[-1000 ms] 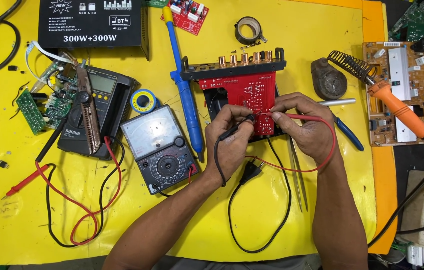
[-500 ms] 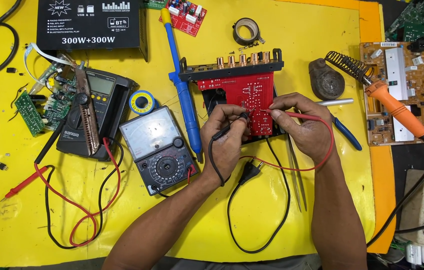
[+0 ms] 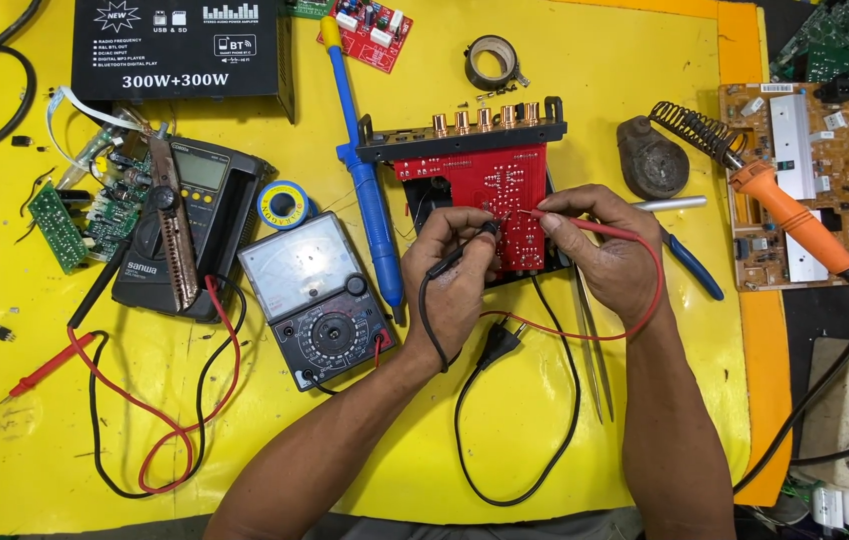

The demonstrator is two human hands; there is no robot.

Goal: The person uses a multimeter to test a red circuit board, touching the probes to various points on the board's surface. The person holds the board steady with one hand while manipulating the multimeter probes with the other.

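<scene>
- Head view, against the earlier frames: the hands barely shift; both stay pressed to the red circuit board (image 3: pixel 505 195), and the view sits a touch higher over it.
- The left hand (image 3: pixel 457 270) pinches the black probe (image 3: pixel 465 250), its tip down on the board's copper side.
- The right hand (image 3: pixel 600 245) grips the red probe (image 3: pixel 570 222), its tip meeting the board just beside the black one.
- The board lies mid-mat on the yellow mat (image 3: pixel 595 90), above both hands.
- Both leads run back to the analog multimeter (image 3: pixel 317 300), left of the hands.
- Probing looks underway; the needle's reading is probably too small to tell.
- The blue desoldering pump (image 3: pixel 365 190) and orange soldering iron (image 3: pixel 790 215) lie untouched, so any rework seems yet undone.
</scene>
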